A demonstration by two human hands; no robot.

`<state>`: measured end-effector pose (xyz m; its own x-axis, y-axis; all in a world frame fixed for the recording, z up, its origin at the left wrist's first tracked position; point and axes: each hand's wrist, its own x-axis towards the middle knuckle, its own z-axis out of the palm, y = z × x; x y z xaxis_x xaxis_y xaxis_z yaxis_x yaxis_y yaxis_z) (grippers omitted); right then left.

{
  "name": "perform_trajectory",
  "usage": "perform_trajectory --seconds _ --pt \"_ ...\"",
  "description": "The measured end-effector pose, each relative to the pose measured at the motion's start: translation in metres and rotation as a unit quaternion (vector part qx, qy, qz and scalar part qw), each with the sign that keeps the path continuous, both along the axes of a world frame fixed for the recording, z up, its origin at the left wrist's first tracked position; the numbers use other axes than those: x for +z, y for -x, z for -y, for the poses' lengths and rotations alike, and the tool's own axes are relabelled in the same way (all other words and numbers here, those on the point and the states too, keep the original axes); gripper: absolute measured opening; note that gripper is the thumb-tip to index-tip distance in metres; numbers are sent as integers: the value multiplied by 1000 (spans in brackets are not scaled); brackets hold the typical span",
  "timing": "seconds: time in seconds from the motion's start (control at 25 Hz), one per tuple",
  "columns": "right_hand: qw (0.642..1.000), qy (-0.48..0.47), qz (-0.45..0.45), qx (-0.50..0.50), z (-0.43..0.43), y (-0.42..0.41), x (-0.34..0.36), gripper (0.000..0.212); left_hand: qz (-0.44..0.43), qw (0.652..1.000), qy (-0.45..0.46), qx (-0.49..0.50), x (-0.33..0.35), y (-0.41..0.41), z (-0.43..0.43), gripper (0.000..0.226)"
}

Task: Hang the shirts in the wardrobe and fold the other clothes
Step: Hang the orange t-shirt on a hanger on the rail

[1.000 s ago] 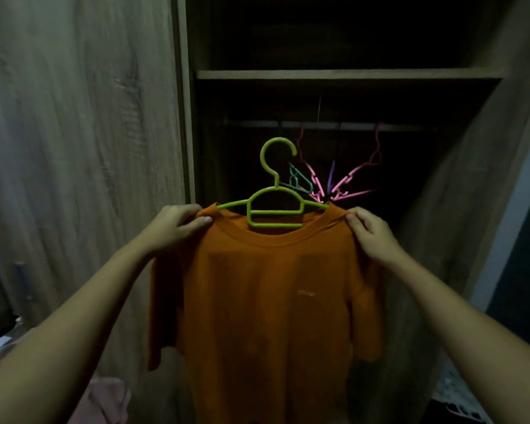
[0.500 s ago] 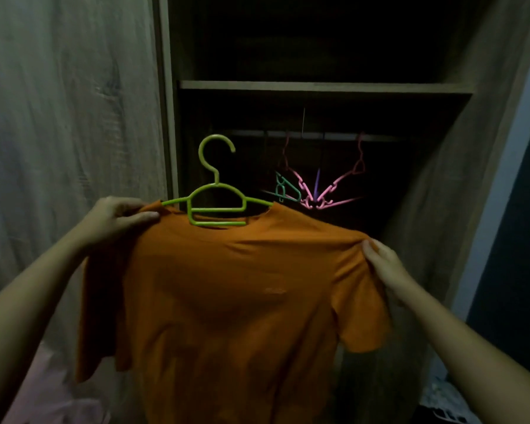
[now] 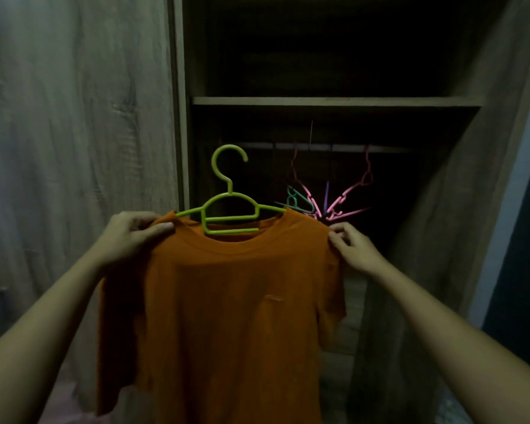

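Open wardrobe (image 3: 178, 117), seen from the front in dim light. A closed wood-grain door panel (image 3: 74, 133) fills the left side; the dark open compartment lies to its right.

An orange shirt (image 3: 233, 301) hangs at full length in front of the lower left part of the opening, its front facing the viewer and its short sleeves drooping at both sides. A horizontal shelf (image 3: 334, 101) spans the compartment near its top, and a hanging rail (image 3: 334, 147) runs just below it.

The shirt is threaded on a green hanger (image 3: 231, 231), whose arms emerge from the collar and whose hook stands upright, open to the right. The hook reaches the height of the rail near the rail's left end; whether the two touch cannot be told.

The hands are well apart, one on each shoulder of the shirt. The left hand (image 3: 129, 237) grips the left shoulder, thumb laid over the fabric beside the hanger's arm tip. The right hand (image 3: 355, 249) pinches the right shoulder seam between its curled fingers.

Pink hangers (image 3: 346, 195) dangle from the rail behind the shirt's right shoulder, spread in a fan. A smaller teal hanger (image 3: 296, 200) sits at their left, just above the collar edge.
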<state>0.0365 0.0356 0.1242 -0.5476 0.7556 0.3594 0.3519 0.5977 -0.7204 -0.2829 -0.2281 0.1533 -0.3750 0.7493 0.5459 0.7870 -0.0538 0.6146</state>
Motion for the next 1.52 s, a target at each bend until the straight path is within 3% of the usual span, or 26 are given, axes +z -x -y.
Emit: perform_trajectory --seconds 0.08,0.2,0.24,0.32,0.4,0.48,0.56,0.64,0.68,0.76,0.88,1.04,1.16,1.24,1.36,1.52 --pt "999 22 -37 17 1 -2 -12 21 -1 1000 -17 21 3 6 8 7" --pt "994 31 -100 39 3 0 -22 10 -32 999 -10 40 6 16 21 12" --pt "987 69 -135 52 6 0 -20 14 -25 999 -3 42 7 19 26 10" --pt "941 222 -243 76 6 0 -9 19 -2 1000 5 29 9 23 36 2" --pt "915 296 -259 85 2 -1 3 24 32 999 -13 5 8 23 41 8" --pt "960 238 -138 43 -2 4 10 26 57 998 -25 -10 7 19 37 3" --pt "992 103 -44 -59 4 11 14 19 46 999 -24 -3 3 14 30 10" --pt "980 -22 -116 -162 20 19 16 20 9 999 -7 34 -4 10 24 9" --pt "972 -65 -167 -152 32 25 17 19 -6 999 2 53 -7 6 22 7" --pt "982 -63 -175 -20 64 42 18 15 -33 997 -1 75 -9 -4 14 12" --pt "971 112 -106 184 112 84 24 27 -78 989 -17 128 -4 -33 -1 29" --pt "926 271 -151 214 119 134 43 29 -129 969 -21 210 1 -70 -9 33" --pt "936 257 -144 191 112 144 49 21 -109 982 82 129 7 -91 -7 35" --pt "935 250 -151 199 105 145 49 29 -62 986 151 25 13 -102 -1 45" --pt "944 229 -141 190 87 146 52 23 34 982 148 -112 5 -123 4 67" --pt "966 160 -95 180 52 158 61 23 43 990 91 -101 -10 -122 -32 77"
